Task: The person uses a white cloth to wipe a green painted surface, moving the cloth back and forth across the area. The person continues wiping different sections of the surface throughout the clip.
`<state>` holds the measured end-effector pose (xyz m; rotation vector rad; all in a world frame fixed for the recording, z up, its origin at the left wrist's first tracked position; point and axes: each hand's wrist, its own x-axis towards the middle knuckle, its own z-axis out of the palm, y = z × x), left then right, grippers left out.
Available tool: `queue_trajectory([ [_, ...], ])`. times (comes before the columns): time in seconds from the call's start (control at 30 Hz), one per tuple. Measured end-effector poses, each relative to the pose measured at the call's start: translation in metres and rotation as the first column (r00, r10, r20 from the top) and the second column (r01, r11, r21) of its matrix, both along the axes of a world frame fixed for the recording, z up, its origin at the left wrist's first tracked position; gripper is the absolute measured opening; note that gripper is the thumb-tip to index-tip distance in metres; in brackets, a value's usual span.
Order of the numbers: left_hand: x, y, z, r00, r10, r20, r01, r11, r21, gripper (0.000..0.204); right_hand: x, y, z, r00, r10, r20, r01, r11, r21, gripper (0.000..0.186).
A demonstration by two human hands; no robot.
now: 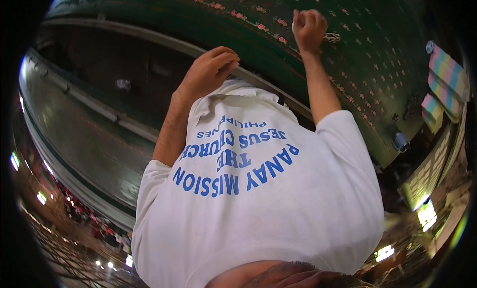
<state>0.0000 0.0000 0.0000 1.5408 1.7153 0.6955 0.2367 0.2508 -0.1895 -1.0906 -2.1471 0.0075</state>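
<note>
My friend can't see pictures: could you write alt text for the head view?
A person's right hand is curled over a green surface dotted with pink spots, beside a whitish stringy bundle; what it grips, if anything, is unclear. The curled left hand is near their white, blue-lettered shirt. A pastel-striped cloth is at right.

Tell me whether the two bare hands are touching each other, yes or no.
No, the right hand is over the green flowered surface, with a clear gap between it and the left hand.
</note>
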Motion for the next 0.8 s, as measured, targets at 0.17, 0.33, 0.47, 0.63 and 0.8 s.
queue_trajectory([
  [0.17, -0.068, 0.025, -0.046, 0.971, 0.22, -0.095, -0.189, 0.947, 0.259, 0.012, 0.059, -0.033, 0.019, 0.97, -0.233, 0.067, 0.233, 0.972, 0.01, 0.019],
  [0.33, -0.151, 0.046, -0.074, 0.951, 0.172, -0.258, -0.036, 0.887, 0.46, 0.01, 0.07, -0.029, 0.01, 0.782, -0.619, 0.069, 0.611, 0.784, 0.106, 0.017],
  [0.47, -0.177, 0.047, -0.085, 0.959, 0.057, -0.276, 0.085, 0.876, 0.476, 0.022, 0.026, -0.083, 0.01, 0.8, -0.591, 0.102, 0.594, 0.804, 0.003, 0.02],
  [0.63, -0.158, 0.055, -0.091, 0.981, -0.049, -0.189, 0.136, 0.864, 0.485, 0.029, 0.07, -0.082, 0.008, 0.689, -0.718, 0.104, 0.721, 0.693, 0.007, 0.022],
  [0.8, -0.134, 0.053, -0.108, 0.965, -0.149, -0.215, 0.238, 0.843, 0.483, 0.03, 0.097, -0.04, 0.006, 0.537, -0.843, 0.04, 0.842, 0.538, 0.036, 0.027],
])
